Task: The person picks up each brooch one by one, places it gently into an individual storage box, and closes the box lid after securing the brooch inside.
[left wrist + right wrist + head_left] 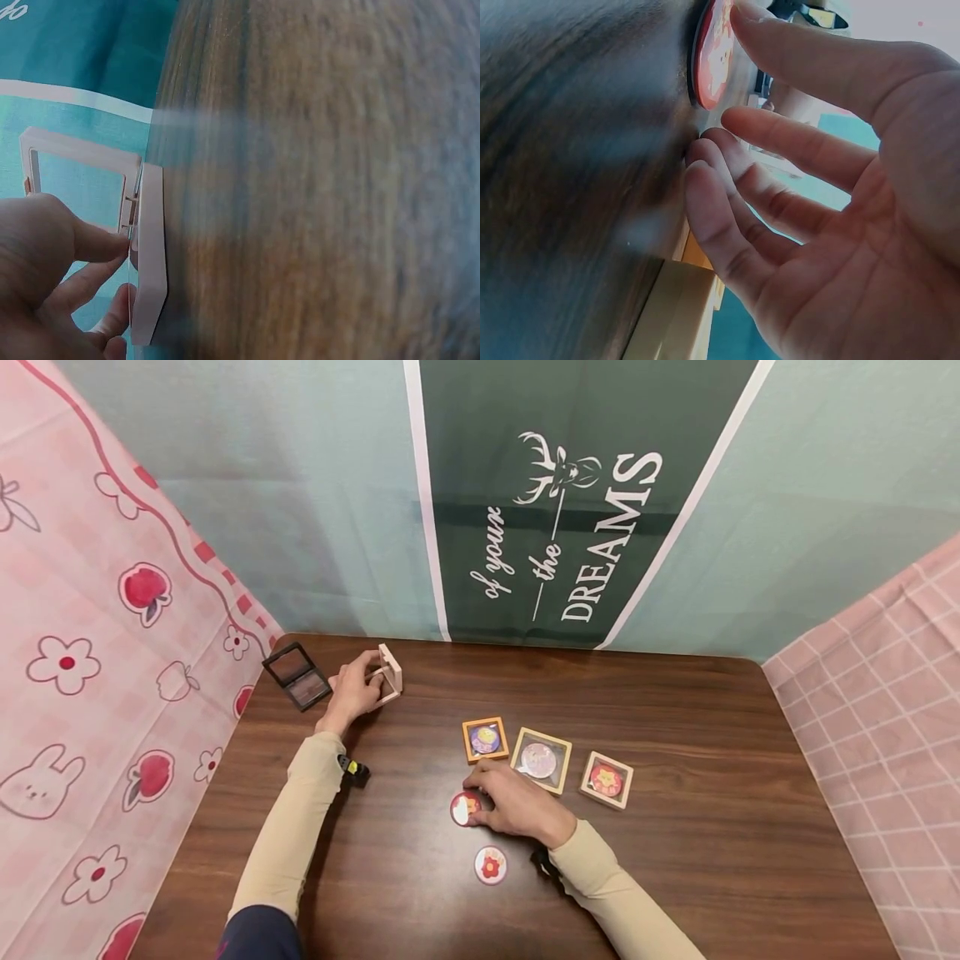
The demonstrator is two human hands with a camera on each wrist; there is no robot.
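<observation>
My left hand (355,689) holds a pale, hinged display frame (152,262) near the table's back left. This frame stands unfolded, its two halves at an angle, with clear film in the window. In the left wrist view the thumb and fingertips are at its inner side. My right hand (521,802) is over the table's middle, its thumb on the edge of a round red badge (462,810) lying flat. The other fingers are loosely bent beside the badge, with the index fingertip apart from it in the right wrist view. Closer to me lies a white badge with a red flower (491,866).
Beyond the right hand lie an orange frame (468,742), a larger cream frame (565,766) and a small pale frame (626,785), each with a round badge inside. An unfolded black case (307,689) is at the back left. Cloths hang behind the table (712,860) and at both sides.
</observation>
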